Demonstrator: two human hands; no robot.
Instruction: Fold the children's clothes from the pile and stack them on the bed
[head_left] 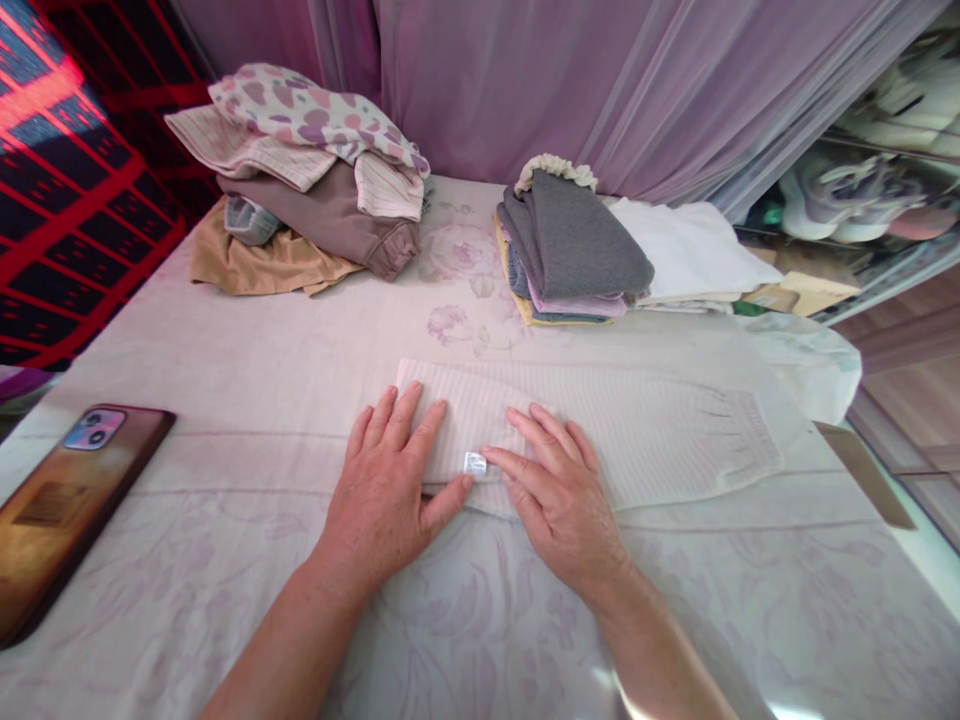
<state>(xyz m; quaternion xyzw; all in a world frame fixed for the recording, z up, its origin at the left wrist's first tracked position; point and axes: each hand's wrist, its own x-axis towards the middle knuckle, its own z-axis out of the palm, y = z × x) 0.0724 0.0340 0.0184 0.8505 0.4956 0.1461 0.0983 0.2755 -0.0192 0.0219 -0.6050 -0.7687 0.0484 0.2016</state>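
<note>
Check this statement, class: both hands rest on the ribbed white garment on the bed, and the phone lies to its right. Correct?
No, the phone lies left of the ribbed white garment, not right of it, as the head view shows.

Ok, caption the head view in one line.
Left hand and right hand rest on a ribbed white garment on a floral bedsheet, folded clothes stacked behind.

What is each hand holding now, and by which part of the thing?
Nothing is gripped. The left hand and the right hand both lie open and flat on top of the folded ribbed cream knit garment, pressing near its middle.
</note>
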